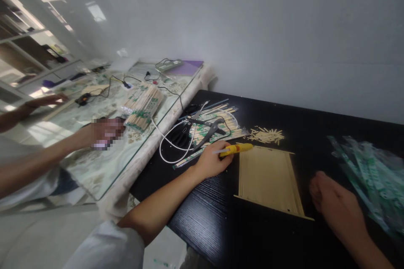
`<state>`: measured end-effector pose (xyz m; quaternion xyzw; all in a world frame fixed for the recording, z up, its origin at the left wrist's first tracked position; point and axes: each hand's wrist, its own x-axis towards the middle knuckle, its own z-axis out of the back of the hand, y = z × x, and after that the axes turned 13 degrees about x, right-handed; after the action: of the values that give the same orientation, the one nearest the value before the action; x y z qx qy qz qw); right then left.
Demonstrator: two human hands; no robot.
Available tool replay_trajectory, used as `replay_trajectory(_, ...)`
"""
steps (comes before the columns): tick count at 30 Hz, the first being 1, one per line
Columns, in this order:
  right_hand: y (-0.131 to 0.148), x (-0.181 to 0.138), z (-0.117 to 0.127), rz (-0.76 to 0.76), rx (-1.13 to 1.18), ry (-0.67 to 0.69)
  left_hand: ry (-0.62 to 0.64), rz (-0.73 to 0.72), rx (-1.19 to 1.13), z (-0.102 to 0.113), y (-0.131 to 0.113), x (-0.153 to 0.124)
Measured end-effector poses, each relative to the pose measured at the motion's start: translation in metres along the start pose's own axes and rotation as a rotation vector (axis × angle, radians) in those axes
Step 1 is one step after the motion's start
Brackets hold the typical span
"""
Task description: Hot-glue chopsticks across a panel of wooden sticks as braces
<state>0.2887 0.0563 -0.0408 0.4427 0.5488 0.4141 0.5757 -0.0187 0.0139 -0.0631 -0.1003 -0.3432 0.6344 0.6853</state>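
My left hand point(212, 160) is closed around a yellow glue gun point(238, 149), with a pale glue stick poking out of its back end. The gun's tip is over the far left edge of a flat panel of wooden chopsticks point(268, 176) laid side by side on the black table, with crosswise sticks along its near and far edges. Just right of the panel, my right hand point(336, 201) is curled, and its inner side is hidden. Short cut stick pieces point(267, 135) lie in a pile beyond the panel.
Wrapped chopsticks point(214, 126), black-handled scissors point(179, 134), grey pliers point(213, 130) and a white cable point(161, 151) lie left. Empty green-printed wrappers point(372, 176) are heaped right. A glass-topped table point(116, 168) adjoins, with a chopstick bundle point(143, 107) and another person's hands point(107, 130).
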Motion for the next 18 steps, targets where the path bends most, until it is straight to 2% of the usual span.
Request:
replay_trajectory(6, 0.0009, 0.0008, 0.0009, -0.001, -0.049, 0.014, -0.001, -0.004, 0.004, 0.0012, -0.0006, 0.0005)
replay_trajectory(18, -0.0047, 0.0037, 0.0023, 0.017, -0.004, 0.024, -0.052, -0.04, -0.007, 0.0004, -0.0006, -0.0013)
